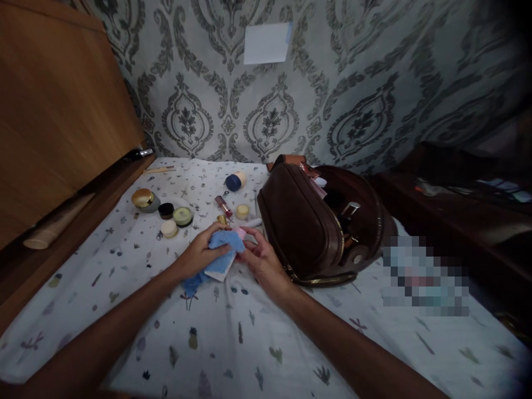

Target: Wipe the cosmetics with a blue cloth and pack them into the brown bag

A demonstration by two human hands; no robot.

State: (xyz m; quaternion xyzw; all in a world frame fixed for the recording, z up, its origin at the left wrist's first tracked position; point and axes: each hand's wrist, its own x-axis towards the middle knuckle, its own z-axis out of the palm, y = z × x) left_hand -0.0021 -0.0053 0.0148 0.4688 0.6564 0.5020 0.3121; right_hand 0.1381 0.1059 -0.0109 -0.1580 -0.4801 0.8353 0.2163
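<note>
My left hand (196, 256) is closed around a folded blue cloth (226, 243) with a whitish underside, in front of the brown bag's left side. A small pink item (240, 232) shows at the cloth's upper edge; its kind is mostly hidden. The fingers of my right hand (266, 265) pinch this pink item against the cloth. Just beyond the hands are a lip gloss tube (223, 205), a small cream-coloured jar (242, 211) and a gold cap (222, 220). The open brown leather bag (297, 219) stands right beside my right hand, with several items inside.
To the left sit a gold-lidded jar (143, 199), a black-lidded jar (165, 210), a green jar (183, 216) and a cream-coloured jar (168, 229). A blue-capped bottle (233, 182) lies near the wall. A wooden cabinet (62, 111) borders the patterned sheet (233, 343).
</note>
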